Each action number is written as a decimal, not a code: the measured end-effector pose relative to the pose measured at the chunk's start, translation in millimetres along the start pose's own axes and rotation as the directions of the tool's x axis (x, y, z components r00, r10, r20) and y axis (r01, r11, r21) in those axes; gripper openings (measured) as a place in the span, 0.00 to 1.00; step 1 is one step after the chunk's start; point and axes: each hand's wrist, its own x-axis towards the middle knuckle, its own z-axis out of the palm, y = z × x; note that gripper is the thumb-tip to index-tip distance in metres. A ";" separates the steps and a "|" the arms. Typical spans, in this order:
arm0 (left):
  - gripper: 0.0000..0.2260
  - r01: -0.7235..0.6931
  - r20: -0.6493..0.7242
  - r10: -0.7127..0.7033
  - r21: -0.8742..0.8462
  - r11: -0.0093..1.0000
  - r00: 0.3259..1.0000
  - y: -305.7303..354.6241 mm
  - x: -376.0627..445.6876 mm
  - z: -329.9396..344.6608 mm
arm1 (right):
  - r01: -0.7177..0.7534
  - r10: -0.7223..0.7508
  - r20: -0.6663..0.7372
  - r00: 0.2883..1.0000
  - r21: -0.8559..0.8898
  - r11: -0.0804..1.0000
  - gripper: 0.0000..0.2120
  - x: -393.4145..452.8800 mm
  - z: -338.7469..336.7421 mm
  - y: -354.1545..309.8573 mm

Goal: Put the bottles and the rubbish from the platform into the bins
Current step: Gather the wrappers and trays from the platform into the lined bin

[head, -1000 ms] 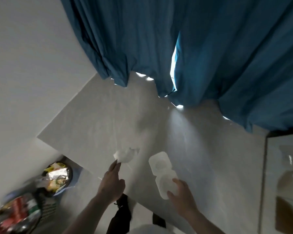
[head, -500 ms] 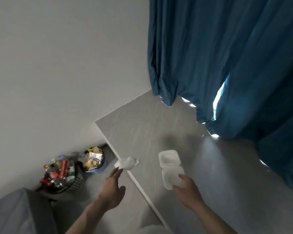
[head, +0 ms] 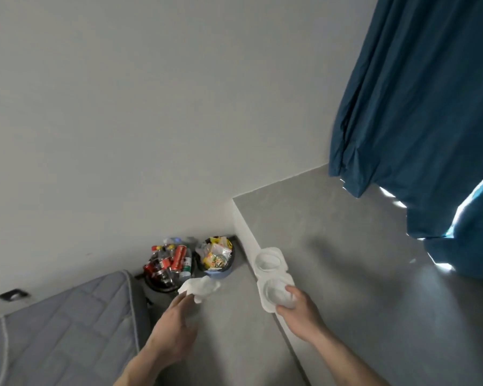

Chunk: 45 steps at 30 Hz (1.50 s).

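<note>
A: Left hand [head: 173,327]?
B: Pinching a crumpled white tissue [head: 200,287], held near two full bins [head: 190,264] on the floor.
A: Right hand [head: 300,309]?
B: Clamped on an open white clamshell container [head: 272,280], over the grey platform [head: 346,260] edge.

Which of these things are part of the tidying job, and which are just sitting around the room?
Part of the job:
- crumpled tissue, held by the left hand
- open white clamshell box, held by the right hand
- bin of bottles and cans
- bin of wrappers
- platform

Just there:
- blue curtain
- grey mattress
- wall
</note>
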 end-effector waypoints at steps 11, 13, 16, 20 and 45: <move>0.30 0.032 0.086 -0.032 0.006 0.999 0.996 -76.9 30.8 -57.5 | -0.093 0.095 0.068 0.993 -0.034 0.995 0.32 11.5 71.2 -41.0; 0.30 0.033 0.109 -0.032 -0.005 0.999 0.994 -79.8 50.4 -61.6 | -0.104 0.108 0.066 0.992 -0.050 0.993 0.32 27.3 72.9 -45.9; 0.31 0.059 0.125 -0.055 -0.027 0.998 0.991 -81.0 80.8 -69.4 | -0.118 0.123 0.077 0.989 -0.064 0.991 0.33 58.4 77.0 -55.8; 0.33 0.107 0.144 -0.102 -0.028 0.994 0.984 -78.8 124.4 -80.9 | -0.114 0.124 0.119 0.985 -0.086 0.990 0.33 108.4 80.3 -74.4; 0.32 0.186 0.292 -0.168 -0.035 0.982 0.942 -138.2 384.0 -152.9 | -0.257 0.323 0.259 0.911 -0.256 0.932 0.32 358.7 167.0 -177.6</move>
